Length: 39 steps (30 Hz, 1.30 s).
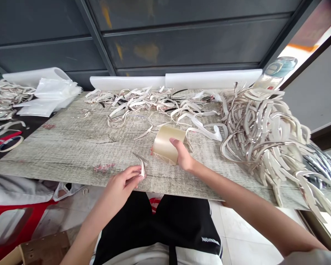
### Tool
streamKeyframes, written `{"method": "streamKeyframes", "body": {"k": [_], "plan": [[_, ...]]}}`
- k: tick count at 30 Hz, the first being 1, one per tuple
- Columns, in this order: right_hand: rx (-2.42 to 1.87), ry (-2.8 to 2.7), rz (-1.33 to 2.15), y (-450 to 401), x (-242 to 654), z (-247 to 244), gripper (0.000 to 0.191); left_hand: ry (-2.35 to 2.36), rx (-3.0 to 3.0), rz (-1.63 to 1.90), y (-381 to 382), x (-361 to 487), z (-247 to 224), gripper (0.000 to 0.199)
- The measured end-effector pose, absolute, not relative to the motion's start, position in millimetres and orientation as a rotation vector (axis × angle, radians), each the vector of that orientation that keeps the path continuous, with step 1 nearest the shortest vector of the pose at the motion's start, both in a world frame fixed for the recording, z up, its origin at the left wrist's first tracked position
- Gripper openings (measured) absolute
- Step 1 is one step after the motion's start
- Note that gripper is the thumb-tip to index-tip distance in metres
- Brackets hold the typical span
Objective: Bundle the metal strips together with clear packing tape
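Between the thumb and fingers of my left hand [127, 180] is a thin curved strip [142, 166], white on one side, its pointed end directed up and left. My right hand [182, 156] is wrapped round a wide roll of clear yellowish tape [167, 144], thumb on the near side and fingertips showing at its left edge. The roll is just right of the strip, over the grey wood-grain table [79, 147]. The two hands are apart.
Loose curved strips [138, 101] lie scattered along the table's back. A large pile of strips [259, 129] covers the right end. White rolled sheets [215, 79] line the back edge by a dark panel. Plastic bags [53, 90] and more strips are at the left. Below left stands a red stool [30, 224].
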State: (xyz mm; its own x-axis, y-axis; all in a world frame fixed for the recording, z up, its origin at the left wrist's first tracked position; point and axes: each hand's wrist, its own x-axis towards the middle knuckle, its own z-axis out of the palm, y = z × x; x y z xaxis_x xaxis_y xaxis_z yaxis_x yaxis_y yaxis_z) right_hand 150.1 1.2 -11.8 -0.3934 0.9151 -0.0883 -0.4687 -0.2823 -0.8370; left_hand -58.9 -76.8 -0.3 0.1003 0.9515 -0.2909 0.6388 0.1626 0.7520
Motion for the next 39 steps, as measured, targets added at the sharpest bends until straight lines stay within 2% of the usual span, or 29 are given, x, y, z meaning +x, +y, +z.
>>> {"method": "streamKeyframes", "body": {"k": [7, 13, 19, 24, 32, 39], "plan": [[-0.747, -0.941, 1.805, 0.3, 150.3, -13.0, 0.058, 1.472, 1.18, 0.532, -112.1, -49.4, 12.7, 0.042], [-0.737, -0.943, 1.819, -0.7, 148.8, -12.1, 0.059, 1.21, 1.207, 0.636, -142.5, -24.5, -21.2, 0.018], [-0.733, -0.956, 1.825, -0.6, 149.4, -10.7, 0.058, 1.101, 0.984, 0.719, -149.5, -5.5, -65.6, 0.03], [-0.729, -0.968, 1.828, 0.0, 151.1, -12.3, 0.056, 1.101, 1.006, 0.751, -148.4, -2.7, -62.4, 0.039], [-0.73, -0.97, 1.839, -0.4, 152.2, -12.0, 0.058, 1.038, 1.073, 0.665, -148.6, -0.7, -63.5, 0.033], [-0.816, -1.019, 1.683, 1.1, 151.4, -14.2, 0.049, 1.002, 0.975, 0.72, -145.3, 4.1, -69.7, 0.036]]}}
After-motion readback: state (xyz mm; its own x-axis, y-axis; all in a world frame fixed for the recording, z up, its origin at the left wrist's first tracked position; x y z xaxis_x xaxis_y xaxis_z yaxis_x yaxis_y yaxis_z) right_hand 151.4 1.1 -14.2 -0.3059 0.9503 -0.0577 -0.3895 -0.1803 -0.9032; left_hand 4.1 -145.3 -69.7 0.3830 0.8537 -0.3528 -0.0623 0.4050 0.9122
